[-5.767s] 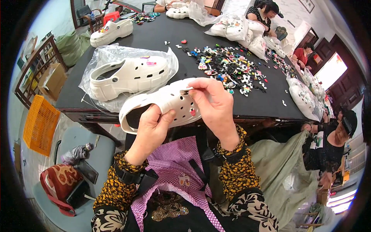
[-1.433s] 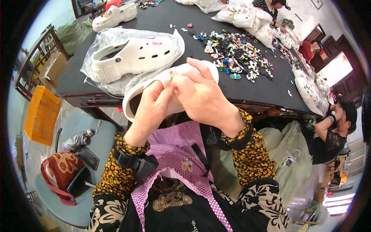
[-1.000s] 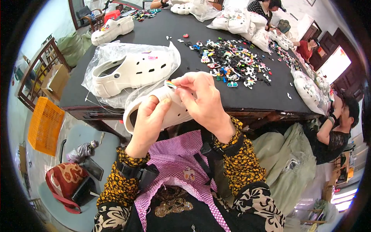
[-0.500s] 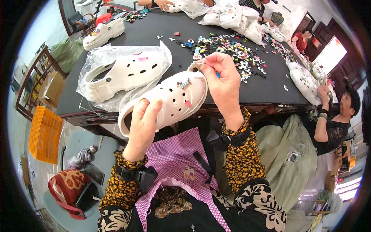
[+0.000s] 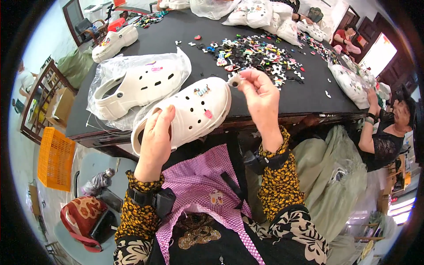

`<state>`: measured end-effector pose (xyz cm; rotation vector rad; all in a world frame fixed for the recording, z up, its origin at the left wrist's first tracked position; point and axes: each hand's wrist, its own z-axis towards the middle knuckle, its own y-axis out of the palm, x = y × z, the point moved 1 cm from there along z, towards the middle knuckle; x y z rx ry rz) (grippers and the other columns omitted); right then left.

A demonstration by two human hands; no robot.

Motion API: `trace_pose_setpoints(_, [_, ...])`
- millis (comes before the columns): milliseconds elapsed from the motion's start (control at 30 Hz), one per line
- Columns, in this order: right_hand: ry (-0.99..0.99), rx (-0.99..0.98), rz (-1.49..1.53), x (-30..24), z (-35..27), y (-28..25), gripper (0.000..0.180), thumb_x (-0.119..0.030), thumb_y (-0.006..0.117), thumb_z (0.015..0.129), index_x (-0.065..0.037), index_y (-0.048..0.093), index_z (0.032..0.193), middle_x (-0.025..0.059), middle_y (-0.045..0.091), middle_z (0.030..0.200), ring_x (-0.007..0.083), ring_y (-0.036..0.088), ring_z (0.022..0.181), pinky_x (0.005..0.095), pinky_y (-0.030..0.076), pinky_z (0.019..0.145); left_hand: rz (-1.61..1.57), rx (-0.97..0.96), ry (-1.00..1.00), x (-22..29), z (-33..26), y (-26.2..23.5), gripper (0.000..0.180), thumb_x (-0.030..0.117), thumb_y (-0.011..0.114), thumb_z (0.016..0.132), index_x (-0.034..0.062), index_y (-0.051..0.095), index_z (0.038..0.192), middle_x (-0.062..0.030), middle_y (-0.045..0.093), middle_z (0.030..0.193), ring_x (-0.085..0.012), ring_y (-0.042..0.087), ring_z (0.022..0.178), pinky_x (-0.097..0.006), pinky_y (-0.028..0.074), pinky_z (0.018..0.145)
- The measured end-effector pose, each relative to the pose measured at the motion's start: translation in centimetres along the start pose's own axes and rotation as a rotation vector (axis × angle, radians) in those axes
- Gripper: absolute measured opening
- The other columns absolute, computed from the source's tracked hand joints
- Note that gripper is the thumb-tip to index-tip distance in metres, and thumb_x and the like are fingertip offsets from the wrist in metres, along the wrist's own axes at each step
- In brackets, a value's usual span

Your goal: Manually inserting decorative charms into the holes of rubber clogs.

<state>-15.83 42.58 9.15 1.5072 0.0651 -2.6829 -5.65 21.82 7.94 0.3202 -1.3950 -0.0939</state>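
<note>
My left hand (image 5: 155, 134) grips a white clog (image 5: 191, 126) by its heel end, thumb on top and the toe pointing right. Two charms sit in the clog's holes: a small multicoloured charm (image 5: 202, 91) and a pink popsicle-shaped charm (image 5: 208, 113). Just off the toe, my right hand (image 5: 258, 92) pinches a small pale shoe charm (image 5: 235, 81) between thumb and fingertips, its dark round stud showing. Another white clog (image 5: 132, 84), bearing a pink charm, lies on clear plastic wrap just behind my left hand.
A heap of loose charms (image 5: 260, 57) spreads over the black table (image 5: 194, 48). Another decorated clog (image 5: 115, 43) stands at the far left. Bagged clogs (image 5: 258, 15) lie at the back. A co-worker (image 5: 388, 128) works at the right. A yellow crate (image 5: 56, 159) is at the left.
My right hand has shifted slightly right and down, turning the charm so its dark stud shows. The clog in my left hand has moved a little left.
</note>
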Motion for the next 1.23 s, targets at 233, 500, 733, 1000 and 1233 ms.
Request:
trace_pose_setpoints(233, [-0.183, -0.129, 0.053, -1.8, -4.2, 4.4, 0.011, 0.007, 0.054, 0.089, 0.001, 0.058, 0.097, 0.0075, 0.064, 0.098, 0.0114, 0.060, 0.091, 0.0251, 0.049, 0.082, -0.202, -0.007, -0.065, -0.3, 0.5, -0.2, 0.037, 0.025, 0.047, 0.098, -0.0039, 0.051, 0.121, -0.0119, 0.060, 0.116, -0.0190, 0.059, 0.103, -0.032, 0.048, 0.087])
trace_pose_setpoints(500, [-0.575, -0.085, -0.333, -0.3, -4.7, 5.2, 0.019, 0.006, 0.065, 0.074, -0.005, 0.063, 0.089, 0.0094, 0.065, 0.098, 0.0263, 0.060, 0.091, 0.0370, 0.045, 0.083, -0.213, 0.000, -0.053, -0.4, 0.8, -0.5, 0.034, 0.024, 0.048, 0.098, -0.0035, 0.054, 0.117, -0.0110, 0.061, 0.113, -0.0165, 0.059, 0.101, -0.031, 0.047, 0.087])
trace_pose_setpoints(733, [-0.621, -0.104, -0.435, -0.9, -4.9, 5.2, 0.020, 0.009, 0.065, 0.073, -0.004, 0.064, 0.088, 0.0097, 0.065, 0.097, 0.0260, 0.060, 0.089, 0.0349, 0.046, 0.080, -0.209, -0.032, -0.034, -0.5, 1.0, -0.8, 0.033, 0.023, 0.047, 0.099, -0.0037, 0.055, 0.116, -0.0098, 0.061, 0.113, -0.0147, 0.058, 0.101, -0.030, 0.045, 0.090])
trace_pose_setpoints(1000, [-0.655, -0.228, -0.549, -1.5, -5.1, 5.3, 0.021, -0.001, 0.065, 0.075, -0.004, 0.059, 0.095, 0.0108, 0.059, 0.101, 0.0284, 0.055, 0.094, 0.0395, 0.042, 0.086, -0.223, -0.027, -0.033, -0.7, 0.9, -1.0, 0.032, 0.023, 0.047, 0.099, -0.0033, 0.055, 0.115, -0.0092, 0.061, 0.112, -0.0136, 0.058, 0.101, -0.030, 0.045, 0.090])
trace_pose_setpoints(1233, [-0.667, -0.188, -0.528, -1.6, -5.0, 5.3, 0.026, 0.004, 0.067, 0.072, -0.003, 0.061, 0.096, 0.0104, 0.061, 0.101, 0.0283, 0.058, 0.093, 0.0385, 0.044, 0.084, -0.042, -0.138, 0.222, -1.8, 0.9, -1.4, 0.031, 0.023, 0.049, 0.098, -0.0013, 0.055, 0.116, -0.0090, 0.062, 0.111, -0.0135, 0.058, 0.101, -0.029, 0.045, 0.090])
